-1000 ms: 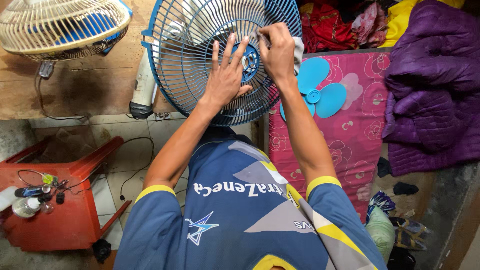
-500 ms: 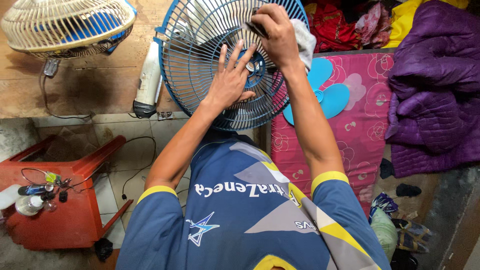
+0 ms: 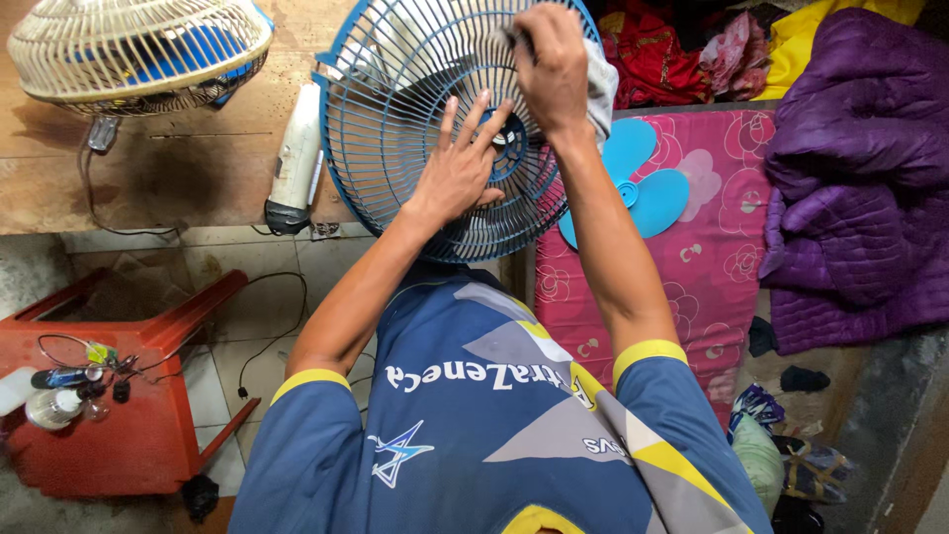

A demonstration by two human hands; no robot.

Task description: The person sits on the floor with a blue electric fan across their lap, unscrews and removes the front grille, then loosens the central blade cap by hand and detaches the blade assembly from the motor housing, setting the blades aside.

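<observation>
A round blue wire fan grille (image 3: 395, 148) stands tilted in front of me, its lower rim near my chest. My left hand (image 3: 460, 168) lies flat on the grille's wires beside the centre hub, fingers spread. My right hand (image 3: 554, 64) is closed on a pale grey cloth (image 3: 600, 89) and presses it against the grille's upper right part. The cloth hangs out behind the hand. A blue fan blade (image 3: 633, 183) lies on the pink flowered mat (image 3: 712, 257) just right of the grille.
A cream fan with a blue blade inside (image 3: 133, 49) sits on the wooden board (image 3: 148, 178) at upper left. A white hair-dryer-like tool (image 3: 295, 163) lies beside the grille. A red plastic stool (image 3: 119, 396) with small bottles stands lower left. A purple quilt (image 3: 860, 198) lies right.
My right hand with the cloth has slid upward along the grille toward its top rim. My left hand has stayed flat near the hub.
</observation>
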